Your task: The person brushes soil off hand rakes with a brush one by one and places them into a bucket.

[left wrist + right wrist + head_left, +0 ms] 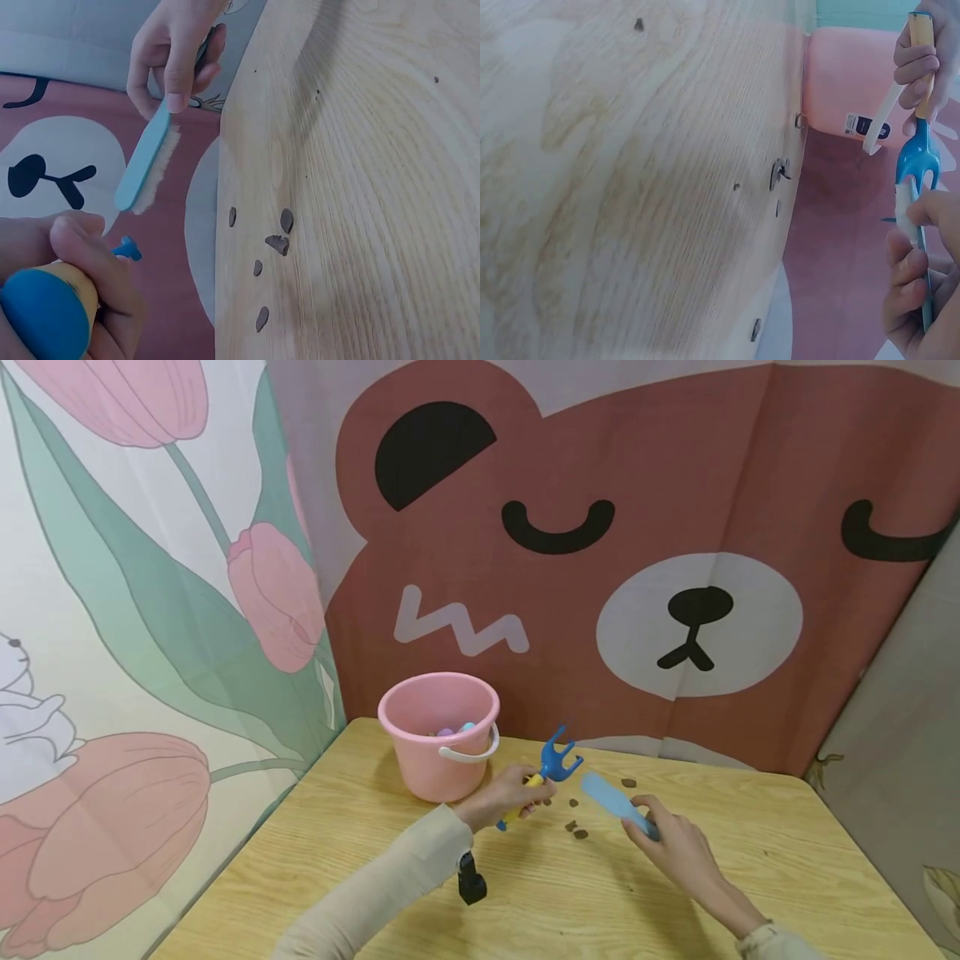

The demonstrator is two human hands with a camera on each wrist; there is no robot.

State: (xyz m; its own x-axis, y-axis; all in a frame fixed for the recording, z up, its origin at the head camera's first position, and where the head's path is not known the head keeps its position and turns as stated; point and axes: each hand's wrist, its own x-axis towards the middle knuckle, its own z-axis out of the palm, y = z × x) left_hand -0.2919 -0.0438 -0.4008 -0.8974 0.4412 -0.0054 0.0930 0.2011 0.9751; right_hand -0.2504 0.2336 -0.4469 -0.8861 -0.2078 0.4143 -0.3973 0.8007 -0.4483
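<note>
My left hand (506, 795) grips a small garden fork (557, 763) by its yellow handle, and the blue tines point up and away over the table. Off to the right, my right hand (678, 852) holds a light blue brush (609, 795) by the handle. Pale bristles (159, 176) show along one side of it in the left wrist view. Both tools are held above the table, their heads close but apart in the head view. Several small brown flakes (581, 834) lie scattered on the wood below them; in the left wrist view one flake (278, 244) has an uneven edge.
A pink bucket (441, 772) with a white handle (471, 756) stands at the table's back left, with purple and light blue things partly visible inside. The wooden table (750, 843) meets a bear-print cloth (570, 677) behind. Dark specks dot the wood.
</note>
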